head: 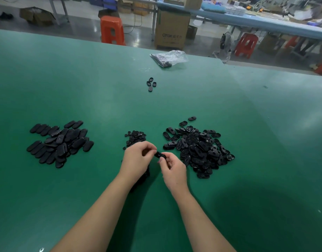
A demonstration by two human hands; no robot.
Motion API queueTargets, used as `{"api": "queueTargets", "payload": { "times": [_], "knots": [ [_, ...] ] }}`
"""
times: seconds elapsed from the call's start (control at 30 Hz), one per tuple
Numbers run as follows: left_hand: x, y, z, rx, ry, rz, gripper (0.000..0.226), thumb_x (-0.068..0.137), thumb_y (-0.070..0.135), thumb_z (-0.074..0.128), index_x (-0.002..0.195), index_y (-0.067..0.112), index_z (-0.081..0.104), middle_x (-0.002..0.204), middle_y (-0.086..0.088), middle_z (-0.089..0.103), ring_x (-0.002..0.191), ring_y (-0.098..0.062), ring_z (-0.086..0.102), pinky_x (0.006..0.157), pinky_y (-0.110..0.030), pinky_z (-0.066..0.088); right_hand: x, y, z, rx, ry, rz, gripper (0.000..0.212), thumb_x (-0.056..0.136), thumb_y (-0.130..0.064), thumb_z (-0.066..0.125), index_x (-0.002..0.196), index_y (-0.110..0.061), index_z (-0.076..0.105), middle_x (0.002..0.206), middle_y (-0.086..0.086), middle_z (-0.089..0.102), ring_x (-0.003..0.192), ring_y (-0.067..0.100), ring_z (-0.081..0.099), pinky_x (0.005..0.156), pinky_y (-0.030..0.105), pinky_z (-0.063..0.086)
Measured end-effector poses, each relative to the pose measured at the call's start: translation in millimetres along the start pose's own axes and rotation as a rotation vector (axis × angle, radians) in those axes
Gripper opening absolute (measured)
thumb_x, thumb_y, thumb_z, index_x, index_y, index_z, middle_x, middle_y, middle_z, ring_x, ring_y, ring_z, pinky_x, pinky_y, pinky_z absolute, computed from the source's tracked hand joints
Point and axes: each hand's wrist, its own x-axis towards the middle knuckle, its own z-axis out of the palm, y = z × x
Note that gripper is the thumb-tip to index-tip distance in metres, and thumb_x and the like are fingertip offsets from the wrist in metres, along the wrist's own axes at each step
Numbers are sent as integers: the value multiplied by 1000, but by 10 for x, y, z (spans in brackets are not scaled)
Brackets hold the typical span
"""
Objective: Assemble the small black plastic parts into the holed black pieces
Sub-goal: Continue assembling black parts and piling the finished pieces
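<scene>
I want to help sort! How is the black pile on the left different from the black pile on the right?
The left pile is oval pieces that mostly look closed and smooth; the right pile is oval pieces with open holes. The left pile is smaller and flatter; the right pile is bigger and heaped higher. Both are black plastic and lie on the green table.

three black part piles (198, 148), two hands (138, 159), one bag (170, 58)

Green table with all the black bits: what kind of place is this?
Probably a factory workshop. Piles of black pieces cover the green table, with cardboard boxes and plastic stools behind.
</scene>
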Motion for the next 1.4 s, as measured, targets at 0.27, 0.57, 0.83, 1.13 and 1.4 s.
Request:
{"api": "queueTargets", "payload": {
  "times": [0.27, 0.57, 0.83, 1.13, 1.4],
  "knots": [
    [-30, 101, 178, 152, -75, -20, 12, 94, 14, 63, 95, 21, 73, 91, 7, 66, 84, -7, 60, 74, -19, 43, 0, 22, -26, -42, -2, -29, 20, 99, -17, 57, 111, -20, 73, 84, -7, 74, 65, 4, 61, 65, 30, 53],
    [-17, 116, 145, 170, -128, -46, 14, 94, 12, 62, 92, 21, 72, 82, 12, 68, 72, -2, 60, 60, -6, 40, 1, 21, -29, -46, -21, -20, 22, 100, -19, 56, 114, -21, 72, 87, -8, 74, 70, 6, 65, 65, 25, 52],
    [2, 117, 174, 113, -84, -67, 16, 90, 12, 66, 92, 25, 58, 83, 12, 64, 76, 0, 59, 64, -9, 40, 8, 11, -34, -72, -18, -20, 23, 101, -19, 56, 116, -20, 72, 87, -5, 74, 72, 7, 64, 66, 24, 49],
    [37, 47, 141, 62, -90, -98, 18, 90, 6, 68, 92, 22, 59, 81, 9, 65, 70, 18, 58, 63, -1, 40, 10, 17, -16, -88, -20, -24, 27, 102, -17, 53, 122, -15, 71, 87, -7, 71, 73, 8, 62, 70, 26, 50],
    [96, 87, 131, 210, -124, -69, 19, 90, 13, 70, 94, 24, 56, 76, 13, 62, 71, 3, 57, 61, -15, 41, -8, 1, -36, -86, -26, -25, 26, 101, -16, 54, 119, -17, 73, 95, -4, 76, 75, 11, 68, 71, 33, 56]
  ]
}}
